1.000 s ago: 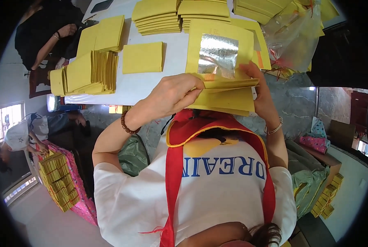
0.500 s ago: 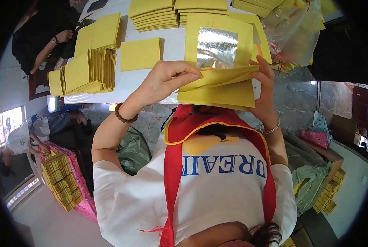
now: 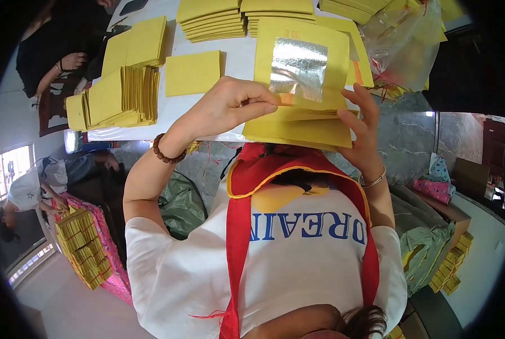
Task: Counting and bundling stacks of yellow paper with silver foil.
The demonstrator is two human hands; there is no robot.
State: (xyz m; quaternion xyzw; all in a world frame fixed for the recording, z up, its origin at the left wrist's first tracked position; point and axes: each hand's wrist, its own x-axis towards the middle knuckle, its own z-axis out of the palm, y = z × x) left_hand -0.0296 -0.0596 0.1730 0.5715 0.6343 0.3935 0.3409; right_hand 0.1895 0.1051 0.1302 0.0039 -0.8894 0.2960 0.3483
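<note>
A yellow paper sheet [image 3: 337, 56] with a silver foil square [image 3: 299, 62] lies on the pile in front of me. Its near edge is lifted and partly folded over, above more yellow paper [image 3: 297, 133] by the table edge. My left hand [image 3: 235, 106] is closed in a pinch on the left end of that fold, thumb against forefinger. At the right edge, my right hand [image 3: 366, 127] has its fingers apart and curved, with fingertips touching or very close to the fold. Whether its thumb presses the paper from below cannot be made out.
Left of the pile lies a folded yellow packet [image 3: 193, 73], beside standing yellow bundles [image 3: 139, 93]. Yellow stacks [image 3: 210, 20] fill the far side. A clear plastic bag [image 3: 402, 45] sits far right. A person in black [image 3: 49, 51] is at the left.
The lifted fold has come down lower and flatter toward me. My right fingers have shifted slightly down and spread, while my left pinch stays at about the same place.
</note>
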